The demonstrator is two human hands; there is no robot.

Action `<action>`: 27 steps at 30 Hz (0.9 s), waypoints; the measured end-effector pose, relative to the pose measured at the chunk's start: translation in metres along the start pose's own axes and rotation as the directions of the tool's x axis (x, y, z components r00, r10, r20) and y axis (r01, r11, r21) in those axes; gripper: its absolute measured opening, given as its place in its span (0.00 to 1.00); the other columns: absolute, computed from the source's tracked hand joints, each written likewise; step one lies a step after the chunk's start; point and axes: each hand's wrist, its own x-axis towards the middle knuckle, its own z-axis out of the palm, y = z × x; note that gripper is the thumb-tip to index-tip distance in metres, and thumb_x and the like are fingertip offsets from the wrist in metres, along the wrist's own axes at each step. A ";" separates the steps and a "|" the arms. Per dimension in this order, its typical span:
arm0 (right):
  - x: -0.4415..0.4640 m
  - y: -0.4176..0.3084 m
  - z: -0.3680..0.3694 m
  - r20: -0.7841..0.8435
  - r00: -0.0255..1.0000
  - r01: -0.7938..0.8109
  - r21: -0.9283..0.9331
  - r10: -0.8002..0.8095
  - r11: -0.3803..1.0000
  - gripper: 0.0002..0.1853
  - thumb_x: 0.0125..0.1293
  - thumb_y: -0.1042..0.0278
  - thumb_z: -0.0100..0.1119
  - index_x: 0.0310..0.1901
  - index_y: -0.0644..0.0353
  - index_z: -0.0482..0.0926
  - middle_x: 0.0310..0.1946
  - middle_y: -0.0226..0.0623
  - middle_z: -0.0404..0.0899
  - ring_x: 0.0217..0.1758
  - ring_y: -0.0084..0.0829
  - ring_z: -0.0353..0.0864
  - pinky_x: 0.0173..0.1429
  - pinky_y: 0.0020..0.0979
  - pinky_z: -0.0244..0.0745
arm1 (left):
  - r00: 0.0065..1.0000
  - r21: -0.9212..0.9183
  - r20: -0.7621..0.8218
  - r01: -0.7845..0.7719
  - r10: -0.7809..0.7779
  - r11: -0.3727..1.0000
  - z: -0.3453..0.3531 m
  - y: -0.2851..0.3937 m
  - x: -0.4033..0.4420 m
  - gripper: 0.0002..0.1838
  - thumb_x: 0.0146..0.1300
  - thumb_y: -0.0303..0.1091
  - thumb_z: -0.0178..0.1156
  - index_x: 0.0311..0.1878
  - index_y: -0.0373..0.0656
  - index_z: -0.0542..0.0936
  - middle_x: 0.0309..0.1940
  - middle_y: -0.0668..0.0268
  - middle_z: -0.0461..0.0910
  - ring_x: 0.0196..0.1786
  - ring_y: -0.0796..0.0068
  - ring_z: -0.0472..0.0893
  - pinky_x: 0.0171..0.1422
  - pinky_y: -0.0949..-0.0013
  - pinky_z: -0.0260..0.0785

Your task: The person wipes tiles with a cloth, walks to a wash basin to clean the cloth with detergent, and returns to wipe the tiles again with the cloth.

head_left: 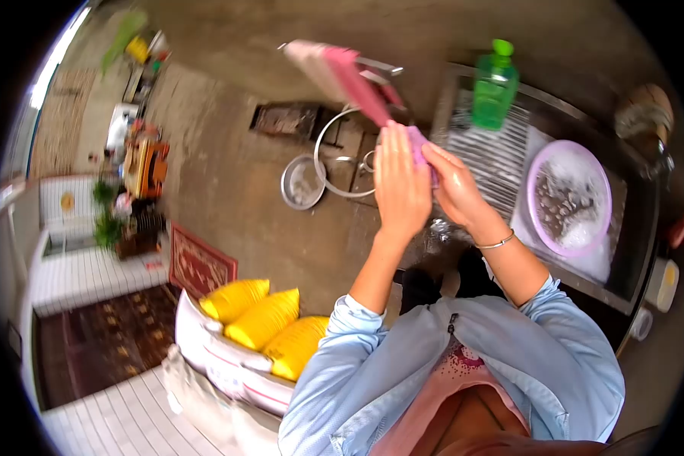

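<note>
A small purple cloth (420, 149) is pressed between my two hands, mostly hidden by them. My left hand (403, 182) lies along its left side with straight fingers together. From the right, my right hand (457, 186) grips the cloth, thumb uppermost; a bracelet (496, 241) circles that wrist. Just beyond my left fingertips, pink cloths (357, 80) hang on a metal rack. To the right is a sink (619, 292) with a ribbed washboard (509, 159). A green bottle (494, 95) stands on the washboard's far end. Beside it sits a purple basin (533, 190) of foamy water.
A metal bowl (302, 186) and a dark wooden stool (281, 119) are on the floor ahead. A tap (665, 163) is at the far right. White sacks (194, 327) with yellow bags (262, 319) on top stand to the left, near a red mat (197, 262).
</note>
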 end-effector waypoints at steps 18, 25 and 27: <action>-0.005 0.390 0.248 0.211 0.659 -0.618 -0.395 0.722 0.680 0.20 0.75 0.62 0.41 0.62 0.63 0.70 0.55 0.35 0.77 0.56 0.26 0.76 0.60 0.31 0.70 | 0.705 0.132 -0.510 0.630 -0.492 0.765 -0.299 -0.207 -0.306 0.31 0.70 0.43 0.39 0.72 0.36 0.56 0.73 0.52 0.54 0.75 0.54 0.54 0.76 0.53 0.44; 0.045 0.496 0.299 0.294 0.587 -0.652 -0.381 0.755 0.655 0.21 0.75 0.62 0.40 0.62 0.65 0.68 0.60 0.39 0.73 0.62 0.31 0.73 0.66 0.35 0.67 | 0.808 0.243 -0.397 0.550 -0.436 0.799 -0.362 -0.277 -0.346 0.28 0.72 0.41 0.39 0.70 0.37 0.61 0.71 0.54 0.59 0.74 0.57 0.58 0.76 0.55 0.45; 0.061 0.529 0.330 0.236 0.576 -0.650 -0.448 0.782 0.614 0.21 0.75 0.62 0.40 0.62 0.64 0.69 0.59 0.38 0.74 0.60 0.30 0.75 0.65 0.34 0.68 | 0.763 0.182 -0.461 0.582 -0.454 0.793 -0.399 -0.330 -0.355 0.27 0.71 0.39 0.39 0.70 0.36 0.61 0.71 0.53 0.59 0.73 0.58 0.58 0.76 0.55 0.46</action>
